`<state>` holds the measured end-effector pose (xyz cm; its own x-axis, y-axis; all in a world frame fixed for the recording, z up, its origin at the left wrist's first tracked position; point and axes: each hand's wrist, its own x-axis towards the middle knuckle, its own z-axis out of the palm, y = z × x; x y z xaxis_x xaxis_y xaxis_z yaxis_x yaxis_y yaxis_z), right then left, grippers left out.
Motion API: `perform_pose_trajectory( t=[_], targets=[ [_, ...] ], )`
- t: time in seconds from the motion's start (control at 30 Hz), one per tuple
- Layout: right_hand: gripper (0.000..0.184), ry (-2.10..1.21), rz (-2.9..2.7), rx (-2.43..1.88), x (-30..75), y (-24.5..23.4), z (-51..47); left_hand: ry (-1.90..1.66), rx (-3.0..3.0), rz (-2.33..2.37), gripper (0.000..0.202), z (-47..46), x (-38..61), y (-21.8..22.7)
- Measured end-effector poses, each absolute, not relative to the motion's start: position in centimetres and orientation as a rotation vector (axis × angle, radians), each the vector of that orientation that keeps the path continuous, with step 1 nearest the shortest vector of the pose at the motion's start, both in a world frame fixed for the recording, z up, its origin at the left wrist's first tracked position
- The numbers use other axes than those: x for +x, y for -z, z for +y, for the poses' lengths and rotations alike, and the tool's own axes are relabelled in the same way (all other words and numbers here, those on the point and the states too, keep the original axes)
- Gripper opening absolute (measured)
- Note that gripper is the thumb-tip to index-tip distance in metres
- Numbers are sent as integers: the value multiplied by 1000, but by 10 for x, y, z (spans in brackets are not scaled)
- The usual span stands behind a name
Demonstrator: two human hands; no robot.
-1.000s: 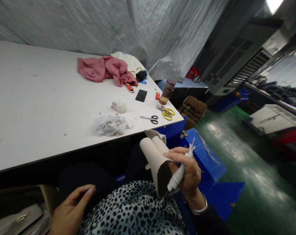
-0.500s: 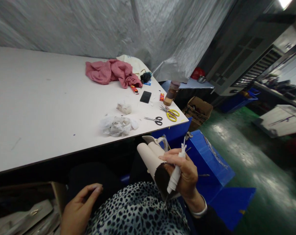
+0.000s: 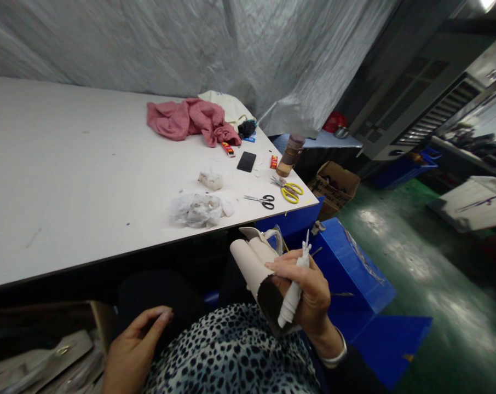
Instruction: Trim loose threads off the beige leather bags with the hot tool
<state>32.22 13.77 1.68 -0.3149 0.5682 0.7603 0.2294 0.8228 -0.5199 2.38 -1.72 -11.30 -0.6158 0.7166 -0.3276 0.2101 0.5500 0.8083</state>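
Observation:
My right hand [image 3: 307, 282] is closed on a small cream handbag [image 3: 252, 262] above my lap, its dark end facing me. In the same hand, a tool wrapped in white [image 3: 291, 303] lies slantwise across the fingers, a thin point sticking out at its upper end. The bag's flap and a strap loop show near the table edge. Lower left, my left hand [image 3: 137, 342] is apart from the bag, thumb and forefinger pressed together. Whether anything is pinched there, I cannot make out. Leopard-print fabric [image 3: 231, 350] covers my lap.
On the white table [image 3: 67, 180] lie black-handled scissors [image 3: 266, 201], yellow-handled scissors [image 3: 291, 191], crumpled plastic [image 3: 201, 210], a phone-like black slab [image 3: 246, 161], a bottle [image 3: 290, 156] and pink cloth [image 3: 190, 120]. A blue bin [image 3: 355, 268] stands right; a box of bag pieces [image 3: 67, 355] is lower left.
The table and background have shifted slightly to the right in view. Both hands keep nearly the same pose, and the bag and wrapped tool stay in my right hand.

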Motion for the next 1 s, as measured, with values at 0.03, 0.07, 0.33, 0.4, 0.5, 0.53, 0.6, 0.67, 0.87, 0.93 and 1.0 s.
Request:
perform_pose_trajectory(
  t=[0.03, 0.07, 0.33, 0.4, 0.5, 0.53, 0.6, 0.67, 0.87, 0.93, 1.0],
  targets=[
    [34, -375, -1898, -585, 322, -16, 137, -987, 742, 2136, 54, -17, 24, 112],
    [35, -374, -1896, -580, 322, -16, 137, -986, 742, 2147, 54, -17, 24, 112],
    [29, -441, -1905, -684, 320, -14, 135, -1001, 790, 2155, 52, -19, 23, 114],
    [32, -446, -1902, -668, 319, -15, 135, -1005, 776, 2148, 52, -20, 23, 116],
    [34, -441, -1903, -649, 317, -18, 136, -998, 726, 2143, 52, -20, 23, 115],
    [33, -446, -1904, -651, 316, -18, 136, -995, 714, 2138, 52, -19, 24, 114],
    [30, -462, -1898, -670, 315, -20, 136, -1002, 697, 2127, 53, -18, 25, 111],
    [29, -468, -1878, -688, 314, -20, 135, -1013, 690, 2112, 54, -18, 26, 108],
    [37, -441, -1834, -684, 312, -20, 135, -1017, 719, 2116, 53, -20, 24, 112],
    [39, -439, -1827, -695, 312, -20, 135, -1021, 728, 2121, 52, -20, 24, 113],
    [40, -428, -1832, -702, 312, -21, 135, -1014, 730, 2130, 52, -20, 25, 113]
  ],
)
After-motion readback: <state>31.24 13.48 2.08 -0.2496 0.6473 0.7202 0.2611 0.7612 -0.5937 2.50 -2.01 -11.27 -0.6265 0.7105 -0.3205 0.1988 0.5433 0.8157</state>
